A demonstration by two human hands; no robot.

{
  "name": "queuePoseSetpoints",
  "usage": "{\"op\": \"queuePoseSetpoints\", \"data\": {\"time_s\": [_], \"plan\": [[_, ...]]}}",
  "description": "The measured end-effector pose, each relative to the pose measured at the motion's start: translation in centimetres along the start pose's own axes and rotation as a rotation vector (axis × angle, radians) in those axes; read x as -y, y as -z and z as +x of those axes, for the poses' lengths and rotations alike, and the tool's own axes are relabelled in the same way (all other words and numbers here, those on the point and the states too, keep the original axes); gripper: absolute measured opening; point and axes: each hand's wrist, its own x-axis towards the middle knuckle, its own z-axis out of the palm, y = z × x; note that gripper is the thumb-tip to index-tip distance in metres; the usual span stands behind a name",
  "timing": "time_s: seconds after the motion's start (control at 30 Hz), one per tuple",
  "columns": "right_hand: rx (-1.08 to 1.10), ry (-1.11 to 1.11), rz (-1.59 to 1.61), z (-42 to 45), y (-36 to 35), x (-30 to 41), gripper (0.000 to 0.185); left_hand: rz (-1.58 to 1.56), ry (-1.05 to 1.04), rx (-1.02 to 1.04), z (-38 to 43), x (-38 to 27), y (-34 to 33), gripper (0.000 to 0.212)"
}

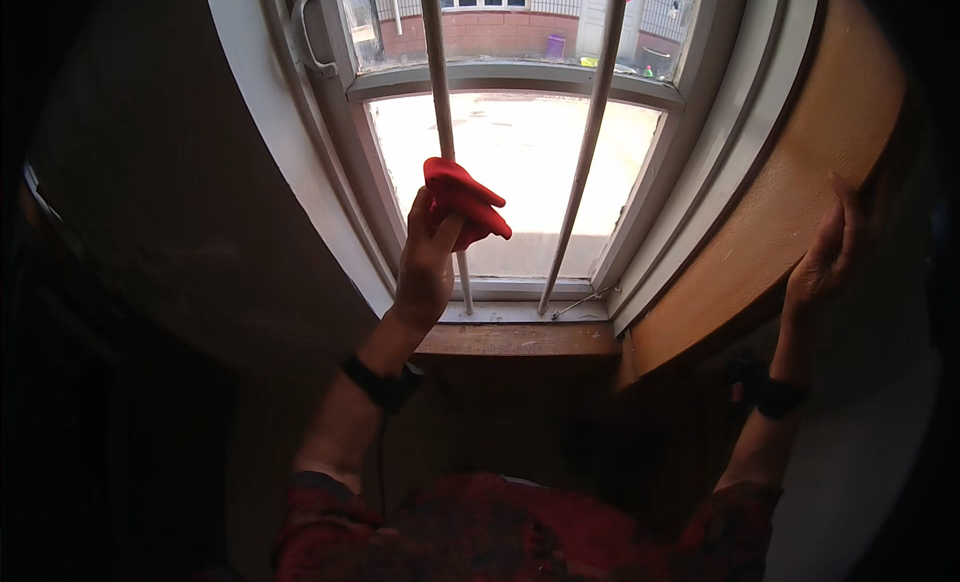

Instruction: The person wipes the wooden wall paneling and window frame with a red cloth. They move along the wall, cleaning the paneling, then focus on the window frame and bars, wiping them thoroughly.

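My left hand (429, 270) grips a folded red cloth (466, 199), pressed around the left one of two upright white window bars (463, 282). The bar passes behind the cloth and shows above and below it. My right hand (829, 244) rests flat against the outer edge of the wooden window reveal (757, 229), fingers pointing up, holding nothing; part of it fades into shadow. The second bar (574, 199) leans to the right of the cloth, untouched by either hand.
Behind the bars is a white-framed window; its crossbar (517, 79) separates two panes. A curved handle (309, 34) sits on the left frame. A thin metal hook (585, 303) lies near the sill's right end. A wooden ledge (517, 340) runs below. Dark wall borders the left.
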Motion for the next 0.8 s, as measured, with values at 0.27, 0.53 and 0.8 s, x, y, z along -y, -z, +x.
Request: {"op": "queuePoseSetpoints", "data": {"time_s": [0.27, 0.53, 0.8], "plan": [[-0.016, 0.034, -0.026, 0.1, 0.0, 0.3, 0.028, 0.467, 0.080, 0.089, -9.8, 7.4, 2.2, 0.027], [0.009, 0.038, -0.104, -0.2, 0.3, 0.0, 0.027, 0.336, 0.417, -0.018, -13.0, 11.1, 3.5, 0.031], [-0.037, 0.039, -0.084, 0.3, 0.1, 0.7, 0.026, 0.550, -0.164, -0.178, -5.2, 0.1, 3.6, 0.036]]}}
